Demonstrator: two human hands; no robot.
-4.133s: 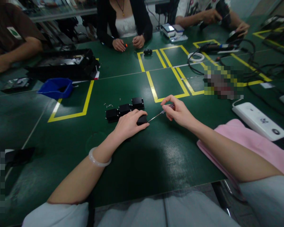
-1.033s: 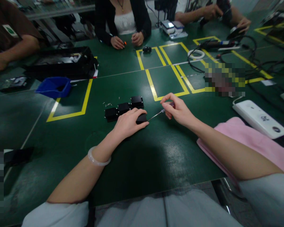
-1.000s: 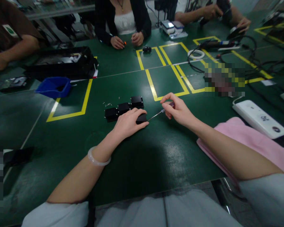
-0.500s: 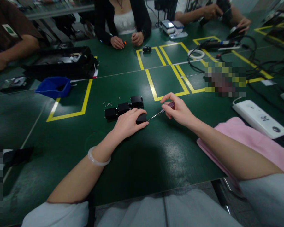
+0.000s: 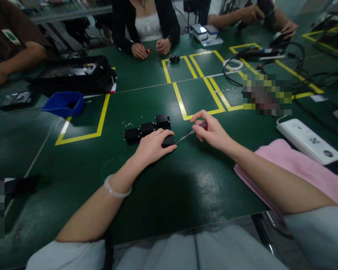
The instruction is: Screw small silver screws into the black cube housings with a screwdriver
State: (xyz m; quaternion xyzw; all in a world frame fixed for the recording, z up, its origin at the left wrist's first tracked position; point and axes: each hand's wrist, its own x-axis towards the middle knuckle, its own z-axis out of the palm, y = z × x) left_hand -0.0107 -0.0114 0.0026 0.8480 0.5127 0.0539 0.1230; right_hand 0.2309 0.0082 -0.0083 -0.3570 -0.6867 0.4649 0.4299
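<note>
The left hand (image 5: 153,147) grips a black box (image 5: 168,141), seemingly unfinished, the right hand (image 5: 210,127) a screwdriver (image 5: 193,131) at its corner; three boxes (image 5: 147,128) and loose screws (image 5: 129,124) lie beyond the hands.

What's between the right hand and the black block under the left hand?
In the head view, the shaft of the screwdriver slants across from the right hand toward the black block.

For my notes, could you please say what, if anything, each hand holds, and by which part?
The right hand holds a screwdriver by its handle; the left hand holds a black block by its near and far sides.
</note>
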